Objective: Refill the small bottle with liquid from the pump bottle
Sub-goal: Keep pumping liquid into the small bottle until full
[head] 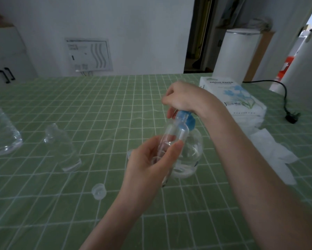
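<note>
A clear pump bottle (191,152) with a blue pump head (185,118) stands on the green checked table. My right hand (182,98) rests on top of the pump head, fingers curled over it. My left hand (151,163) holds a small clear bottle (173,134), tilted, with its open mouth right under the blue nozzle. A small clear cap (99,191) lies on the table to the left of my left forearm.
Another clear bottle (61,147) lies on its side at the left, and a large clear bottle (0,134) stands at the left edge. A tissue pack (232,98) and loose tissues (270,152) lie on the right, beside a black cable with plug (292,117).
</note>
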The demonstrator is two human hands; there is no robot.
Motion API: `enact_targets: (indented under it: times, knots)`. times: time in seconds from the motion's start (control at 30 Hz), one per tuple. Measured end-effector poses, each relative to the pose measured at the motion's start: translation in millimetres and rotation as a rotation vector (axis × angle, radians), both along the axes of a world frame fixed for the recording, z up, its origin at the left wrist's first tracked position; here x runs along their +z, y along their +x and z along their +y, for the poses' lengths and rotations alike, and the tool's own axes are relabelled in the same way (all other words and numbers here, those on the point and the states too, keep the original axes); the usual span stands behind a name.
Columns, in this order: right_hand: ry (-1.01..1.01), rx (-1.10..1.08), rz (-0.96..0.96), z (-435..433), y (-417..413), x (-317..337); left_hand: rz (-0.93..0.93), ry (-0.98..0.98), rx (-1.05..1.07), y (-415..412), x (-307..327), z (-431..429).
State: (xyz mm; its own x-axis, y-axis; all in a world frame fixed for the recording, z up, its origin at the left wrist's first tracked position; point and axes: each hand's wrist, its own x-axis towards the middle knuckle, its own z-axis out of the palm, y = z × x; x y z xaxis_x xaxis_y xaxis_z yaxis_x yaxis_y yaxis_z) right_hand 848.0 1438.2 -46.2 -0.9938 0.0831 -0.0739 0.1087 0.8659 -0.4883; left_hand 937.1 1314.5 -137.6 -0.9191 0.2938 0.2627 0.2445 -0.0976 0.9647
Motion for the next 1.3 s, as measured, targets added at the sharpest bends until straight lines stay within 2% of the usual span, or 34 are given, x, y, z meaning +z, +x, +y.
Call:
enact_targets:
  times: [0.47, 0.9, 1.3]
  knots:
    - [-0.002, 0.006, 0.028, 2, 3, 6, -0.023, 0.006, -0.004, 0, 1, 1]
    - [-0.061, 0.001, -0.035, 1, 2, -7, -0.010, -0.003, -0.002, 0, 0, 0]
    - [-0.022, 0.009, 0.025, 0, 1, 4, -0.038, 0.047, -0.039, 3, 6, 1]
